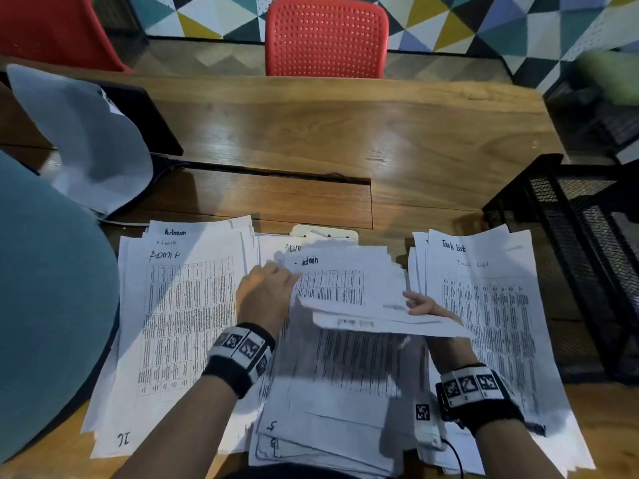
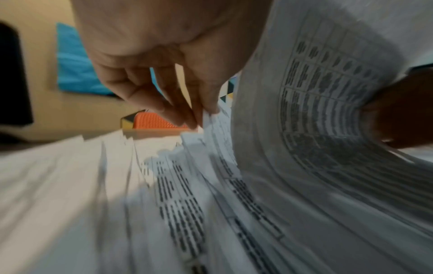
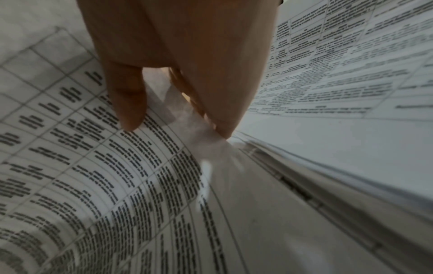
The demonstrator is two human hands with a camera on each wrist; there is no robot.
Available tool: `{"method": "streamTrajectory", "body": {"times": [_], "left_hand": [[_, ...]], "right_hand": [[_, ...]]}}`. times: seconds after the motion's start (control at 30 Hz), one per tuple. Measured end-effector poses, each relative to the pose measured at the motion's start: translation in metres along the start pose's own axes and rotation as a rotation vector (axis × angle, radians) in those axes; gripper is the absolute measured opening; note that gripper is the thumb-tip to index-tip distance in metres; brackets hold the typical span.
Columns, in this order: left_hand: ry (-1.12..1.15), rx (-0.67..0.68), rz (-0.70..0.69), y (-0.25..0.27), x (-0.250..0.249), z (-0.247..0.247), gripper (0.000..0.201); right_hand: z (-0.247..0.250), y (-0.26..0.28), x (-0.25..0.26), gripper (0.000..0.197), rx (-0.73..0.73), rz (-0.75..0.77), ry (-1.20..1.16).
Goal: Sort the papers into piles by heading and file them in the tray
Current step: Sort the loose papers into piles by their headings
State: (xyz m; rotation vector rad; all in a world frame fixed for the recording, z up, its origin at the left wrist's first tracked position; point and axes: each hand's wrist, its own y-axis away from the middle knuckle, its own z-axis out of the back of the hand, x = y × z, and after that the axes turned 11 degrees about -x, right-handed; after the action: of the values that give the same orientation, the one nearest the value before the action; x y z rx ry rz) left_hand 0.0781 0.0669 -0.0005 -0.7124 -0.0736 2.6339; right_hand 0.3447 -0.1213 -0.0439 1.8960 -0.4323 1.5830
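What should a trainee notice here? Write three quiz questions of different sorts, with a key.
1. True or false: the black mesh tray already holds filed papers.
2. Multiple choice: the heading on the right pile reads A) Admin B) Task List C) Invoice.
3. Short answer: what is the right hand doing?

Key:
1. False; no papers show in the part of it in view.
2. B.
3. It holds up the lifted sheets, headed Admin, above the middle pile, while the left hand grips their left edge.
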Motion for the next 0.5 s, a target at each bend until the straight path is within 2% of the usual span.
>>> {"method": "streamTrajectory", "body": {"times": [0.03, 0.07, 0.1, 0.13, 0.2, 0.23, 0.27, 0.3, 0.33, 0.37, 0.4, 0.47, 0.5], "left_hand": [[0.056, -0.039, -0.045, 0.004, 0.002, 0.001, 0.023], [0.173, -0.062, -0.052, 0.009, 0.003, 0.002, 0.022], [0.318, -0.076, -0.029, 0.014, 0.003, 0.003, 0.018], [0.454, -0.065, 0.017, 0.018, 0.003, 0.004, 0.012], [0.661, 0.003, 0.149, 0.023, -0.002, 0.008, 0.006], [0.757, 0.058, 0.217, 0.024, -0.003, 0.008, 0.009], [0.846, 0.108, 0.276, 0.021, -0.005, 0.009, 0.019], [0.923, 0.152, 0.32, 0.018, -0.005, 0.009, 0.036], [0.974, 0.197, 0.352, 0.016, -0.006, 0.009, 0.051], [1.012, 0.226, 0.371, 0.014, -0.007, 0.01, 0.059], [1.033, 0.239, 0.386, 0.012, -0.009, 0.011, 0.059], [1.068, 0.225, 0.444, 0.007, -0.01, 0.011, 0.052], [1.086, 0.211, 0.487, 0.005, -0.01, 0.011, 0.047]], "right_hand": [[0.002, -0.004, -0.006, 0.011, 0.031, -0.002, 0.004], [0.005, -0.013, -0.012, 0.023, 0.061, 0.008, 0.015], [-0.001, -0.008, -0.006, 0.026, 0.034, 0.003, -0.042], [-0.004, -0.013, -0.006, 0.025, 0.064, -0.087, -0.057], [-0.01, -0.014, 0.007, 0.039, 0.007, -0.185, -0.066], [-0.018, -0.014, 0.013, 0.034, -0.022, -0.118, -0.077], [-0.021, -0.014, 0.015, 0.024, 0.009, -0.033, -0.086], [-0.024, -0.008, 0.021, 0.027, -0.04, -0.043, -0.078], [-0.02, -0.008, 0.018, 0.039, -0.065, -0.099, -0.105], [-0.016, -0.005, 0.019, 0.046, -0.076, -0.115, -0.144], [-0.015, -0.007, 0.017, 0.046, -0.107, -0.08, -0.141], [-0.016, -0.009, 0.015, 0.024, -0.136, -0.093, -0.176], [-0.016, -0.009, 0.014, 0.029, -0.174, -0.077, -0.189]]}}
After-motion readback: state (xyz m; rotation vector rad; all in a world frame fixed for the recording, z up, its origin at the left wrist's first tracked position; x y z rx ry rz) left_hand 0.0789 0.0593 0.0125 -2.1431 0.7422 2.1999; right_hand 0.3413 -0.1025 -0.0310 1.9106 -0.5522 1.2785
